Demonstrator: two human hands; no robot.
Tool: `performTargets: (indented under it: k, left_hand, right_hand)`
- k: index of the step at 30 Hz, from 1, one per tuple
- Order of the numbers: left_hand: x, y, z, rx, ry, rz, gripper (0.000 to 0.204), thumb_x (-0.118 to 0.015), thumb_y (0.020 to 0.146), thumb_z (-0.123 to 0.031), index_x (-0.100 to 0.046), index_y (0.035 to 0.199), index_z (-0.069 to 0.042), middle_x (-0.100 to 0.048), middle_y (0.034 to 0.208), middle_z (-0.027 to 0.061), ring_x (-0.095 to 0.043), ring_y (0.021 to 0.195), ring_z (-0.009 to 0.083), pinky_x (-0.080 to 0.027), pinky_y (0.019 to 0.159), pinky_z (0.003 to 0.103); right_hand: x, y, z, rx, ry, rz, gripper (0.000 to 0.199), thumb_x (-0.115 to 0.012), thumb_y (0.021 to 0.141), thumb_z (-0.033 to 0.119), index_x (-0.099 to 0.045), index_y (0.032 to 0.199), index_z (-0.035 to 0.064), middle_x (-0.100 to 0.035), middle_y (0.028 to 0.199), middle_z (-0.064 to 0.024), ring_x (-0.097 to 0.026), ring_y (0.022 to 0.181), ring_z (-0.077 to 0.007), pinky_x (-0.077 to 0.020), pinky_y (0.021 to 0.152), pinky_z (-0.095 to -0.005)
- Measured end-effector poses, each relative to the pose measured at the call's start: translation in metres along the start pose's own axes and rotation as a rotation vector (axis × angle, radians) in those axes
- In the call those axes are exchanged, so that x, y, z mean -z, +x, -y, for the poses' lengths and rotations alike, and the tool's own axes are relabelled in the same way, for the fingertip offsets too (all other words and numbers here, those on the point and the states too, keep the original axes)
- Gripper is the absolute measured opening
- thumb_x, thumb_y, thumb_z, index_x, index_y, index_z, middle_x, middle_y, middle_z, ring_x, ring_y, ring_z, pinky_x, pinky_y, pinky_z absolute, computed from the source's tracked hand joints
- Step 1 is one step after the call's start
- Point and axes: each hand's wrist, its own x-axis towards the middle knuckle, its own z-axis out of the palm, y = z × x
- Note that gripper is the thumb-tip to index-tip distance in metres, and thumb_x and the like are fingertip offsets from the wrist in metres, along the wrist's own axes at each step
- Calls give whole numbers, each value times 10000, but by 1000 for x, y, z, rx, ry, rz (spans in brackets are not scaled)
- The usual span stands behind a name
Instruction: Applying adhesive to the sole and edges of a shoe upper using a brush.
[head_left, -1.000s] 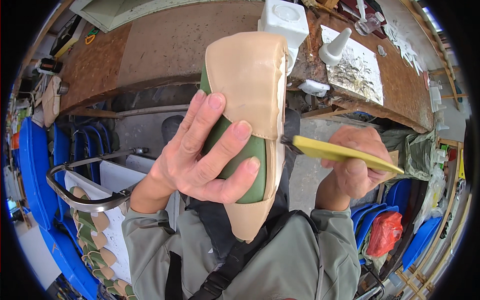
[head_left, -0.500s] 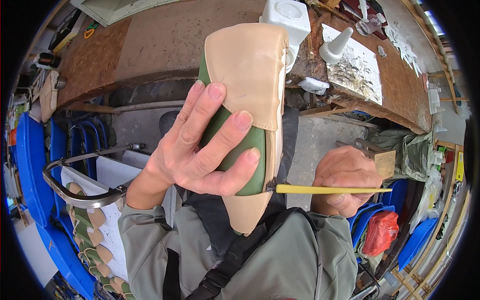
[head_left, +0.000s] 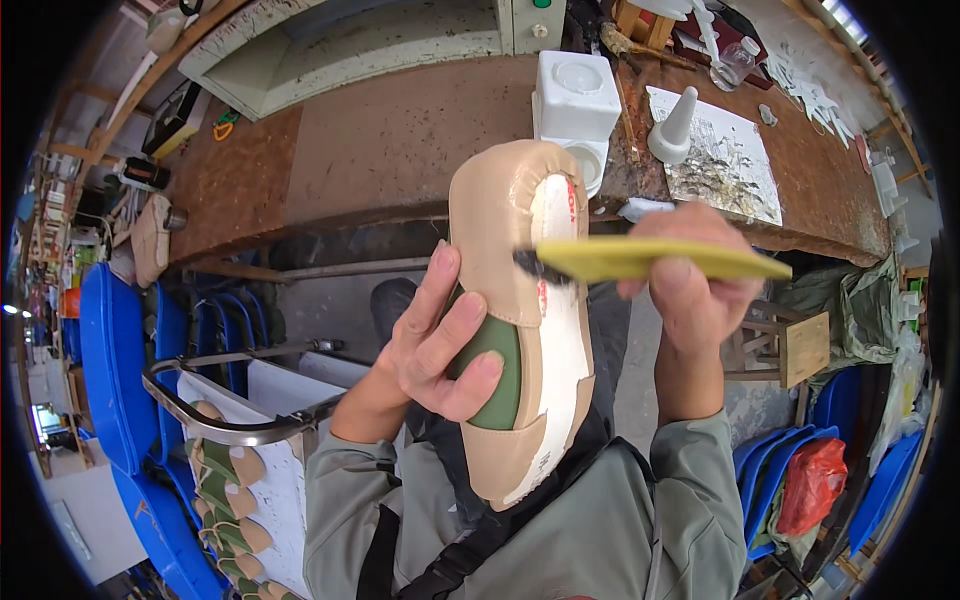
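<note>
A beige shoe upper with a green middle section (head_left: 490,220) is held up in front of me, toe or heel end away from me. Its white underside (head_left: 562,360) is turned partly toward the right. My left hand (head_left: 410,350) wraps it from the left, fingers pressed over the green part. In my right hand (head_left: 700,300) is a brush with a flat yellow handle (head_left: 640,258), slightly blurred. Its dark bristles (head_left: 540,268) meet the shoe where the beige edge borders the white underside. The far side of the shoe is hidden.
Across the back runs a brown workbench (head_left: 380,130). On it stand a white square container (head_left: 578,95) and a white cone-shaped nozzle (head_left: 676,128) beside a stained white sheet (head_left: 735,165). A metal-framed rack (head_left: 240,432) and blue trays (head_left: 110,370) lie left. A red plastic bag (head_left: 812,487) sits right.
The shoe has moved nearer and rolled, showing more of its white underside. My right hand has carried the brush from the near end of the shoe up toward its far part.
</note>
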Motion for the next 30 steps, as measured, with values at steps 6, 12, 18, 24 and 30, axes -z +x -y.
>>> performTargets:
  k: [6,12,18,24,30]
  left_hand:
    - [-27,-4,15,81,-80,-121,734,-753,723,-121,-256,1259,-54,-283,1319,191,-443,1202,385,-468,952,513]
    - [-66,-48,44,357,-282,-119,735,-791,681,-117,-360,1268,-21,-425,1278,212,-458,1185,431,-413,992,517]
    - [-113,-105,53,940,-596,-187,573,-718,752,-70,-435,1243,15,-472,1279,211,-443,1233,343,-366,1046,422]
    - [-109,-93,64,728,-512,-148,585,-702,755,-65,-423,1266,-10,-468,1296,214,-430,1245,359,-360,1046,436]
    - [-102,-81,82,563,-324,13,610,-747,711,-120,-437,1220,10,-519,1225,251,-480,1158,467,-434,956,513]
  right_hand:
    - [3,-3,-24,-6,-137,-90,73,-642,794,20,-648,845,-32,-622,687,-80,-549,571,-140,-434,497,-255]
    - [28,-34,-62,-575,105,-328,117,-624,837,76,-636,850,-40,-602,694,-62,-536,541,-123,-393,499,-225]
    - [40,-45,-138,-744,-233,-293,140,-642,855,98,-652,909,-31,-595,696,-17,-501,542,-63,-392,504,-206]
    - [35,-37,-155,-649,-471,-126,130,-644,844,81,-668,920,-21,-614,740,-56,-538,612,-104,-428,560,-247]
    - [36,-40,-167,-554,-498,-68,123,-635,856,87,-668,901,-22,-626,743,-52,-545,577,-94,-416,533,-230]
